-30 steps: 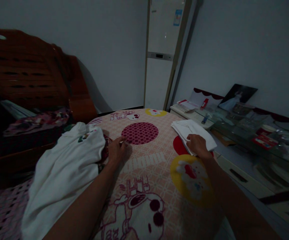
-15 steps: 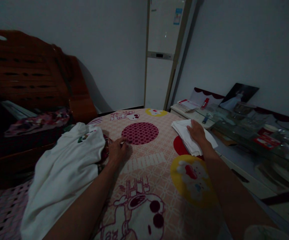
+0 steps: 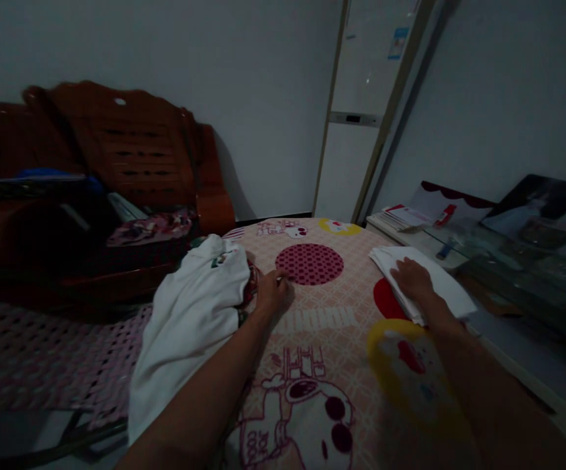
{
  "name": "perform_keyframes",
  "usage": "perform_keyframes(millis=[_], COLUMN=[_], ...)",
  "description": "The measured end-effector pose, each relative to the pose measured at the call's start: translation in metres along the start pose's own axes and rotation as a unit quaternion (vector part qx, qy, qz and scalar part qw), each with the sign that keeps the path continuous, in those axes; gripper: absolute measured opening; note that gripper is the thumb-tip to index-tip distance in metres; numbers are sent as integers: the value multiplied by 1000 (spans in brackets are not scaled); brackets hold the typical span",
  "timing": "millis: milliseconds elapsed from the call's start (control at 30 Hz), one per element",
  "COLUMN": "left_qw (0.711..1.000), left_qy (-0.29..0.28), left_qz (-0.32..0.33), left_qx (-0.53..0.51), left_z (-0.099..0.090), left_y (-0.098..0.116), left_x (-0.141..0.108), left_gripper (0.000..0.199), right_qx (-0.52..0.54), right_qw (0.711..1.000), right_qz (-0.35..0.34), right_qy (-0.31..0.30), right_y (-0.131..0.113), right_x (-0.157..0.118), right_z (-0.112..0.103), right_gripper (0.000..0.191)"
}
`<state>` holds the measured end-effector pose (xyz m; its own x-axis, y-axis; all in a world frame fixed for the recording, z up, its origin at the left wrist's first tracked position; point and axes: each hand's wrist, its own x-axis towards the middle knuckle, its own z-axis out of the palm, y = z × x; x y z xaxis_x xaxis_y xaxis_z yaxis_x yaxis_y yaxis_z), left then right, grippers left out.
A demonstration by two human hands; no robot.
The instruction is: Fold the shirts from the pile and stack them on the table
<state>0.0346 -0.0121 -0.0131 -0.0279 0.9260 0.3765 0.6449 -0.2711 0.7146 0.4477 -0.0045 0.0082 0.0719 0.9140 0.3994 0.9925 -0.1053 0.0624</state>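
Pale walls (image 3: 273, 98) fill the dim room, and right in front of us is the cloth-covered table (image 3: 319, 300), pink, with cartoon figures and bright rounds. A carved wooden bench (image 3: 140, 140) stands off to the person's left; straight ahead, the tall white cabinet unit (image 3: 345, 173) with its control strip. On the right, a low stand with a glass top (image 3: 498, 271), a dark framed-looking picture (image 3: 532, 202) leaning behind it.

Now to the tabletop! A white garment (image 3: 189, 320) lies rumpled along the left side, a small print near its far end. Across on the right, there's the folded white cloth (image 3: 446, 290), flat near the table's edge, partly over a red patch of the print.

And the hands: the right hand (image 3: 414, 281) is palm-down on that folded cloth, fingers slightly bent; I can't tell whether they pinch a layer. The left hand (image 3: 271, 294) rests just beside the garment, by the maroon oval, fingers curled inward; whether they grip anything, I can't tell from here.
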Motion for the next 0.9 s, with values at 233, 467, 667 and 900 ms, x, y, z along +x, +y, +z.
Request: perform_keyframes(millis=[233, 467, 667, 900], left_qw=[1000, 1000, 999, 976], left_qy=[-2, -10, -30, -31], left_qz=[-1, -6, -4, 14], left_qx=[-16, -7, 28, 216], left_z=[2, -2, -4, -34], left_y=[-2, -1, 4, 11], left_x=[-1, -2, -1, 0], left_gripper=[33, 30, 28, 36], right_qx=[201, 139, 138, 151], right_qw=[975, 982, 984, 979], right_qz=[-84, -124, -112, -132], right_qy=[-40, -29, -6, -30], right_y=[-97, -127, -130, -121], right_x=[-39, -55, -60, -54], right_z=[13, 53, 50, 57], right_gripper=[47, 43, 40, 43])
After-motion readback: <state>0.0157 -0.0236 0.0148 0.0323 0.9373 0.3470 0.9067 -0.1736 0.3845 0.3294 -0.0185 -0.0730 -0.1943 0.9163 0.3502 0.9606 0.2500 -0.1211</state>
